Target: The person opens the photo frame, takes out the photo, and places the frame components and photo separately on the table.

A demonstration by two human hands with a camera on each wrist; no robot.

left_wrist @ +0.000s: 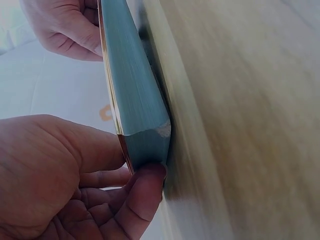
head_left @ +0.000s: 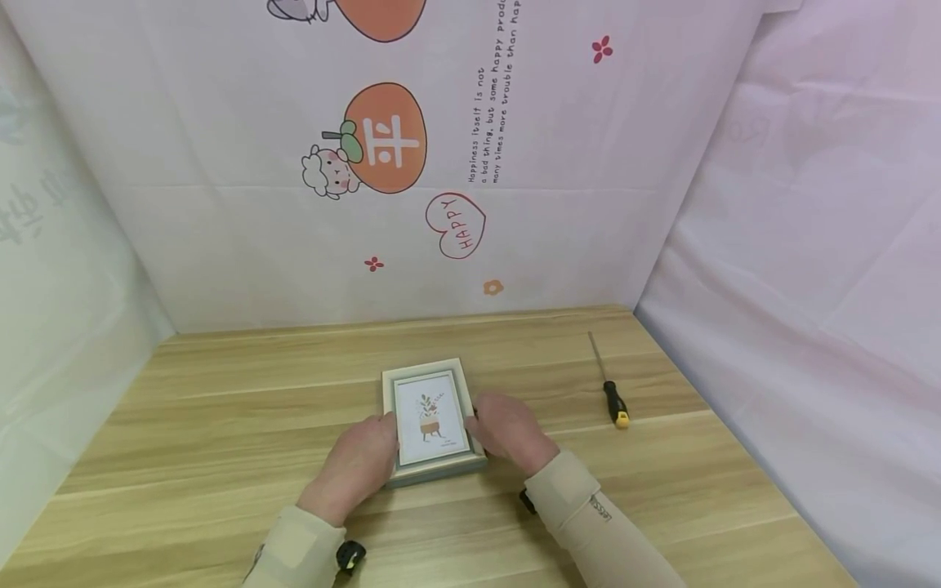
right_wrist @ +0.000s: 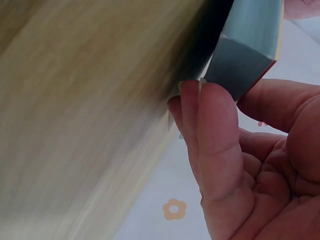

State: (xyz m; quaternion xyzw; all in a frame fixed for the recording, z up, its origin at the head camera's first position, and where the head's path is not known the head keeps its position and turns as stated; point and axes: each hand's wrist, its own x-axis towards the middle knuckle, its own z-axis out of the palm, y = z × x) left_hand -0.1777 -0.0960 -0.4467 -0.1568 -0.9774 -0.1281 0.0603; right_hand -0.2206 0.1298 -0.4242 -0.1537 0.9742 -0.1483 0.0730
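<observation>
A picture frame (head_left: pixel 434 472) with a pale face and blue-green sides lies face up on the wooden table, showing a print of a plant in a pot. My left hand (head_left: pixel 365 457) grips its left edge, thumb on the face side and fingers against the side, as the left wrist view shows on the blue-green side (left_wrist: pixel 135 75). On the opposite edge my right hand (head_left: pixel 507 429) holds the frame between thumb and fingers. In the right wrist view the fingertips (right_wrist: pixel 217 110) sit at the frame's lower edge, by the table surface.
A screwdriver (head_left: pixel 614 404) with a black and yellow handle lies to the right on the wooden table (head_left: pixel 220 408). Behind the table hangs a white printed cloth (head_left: pixel 257 245), and more white cloth (head_left: pixel 809 286) stands along the right side.
</observation>
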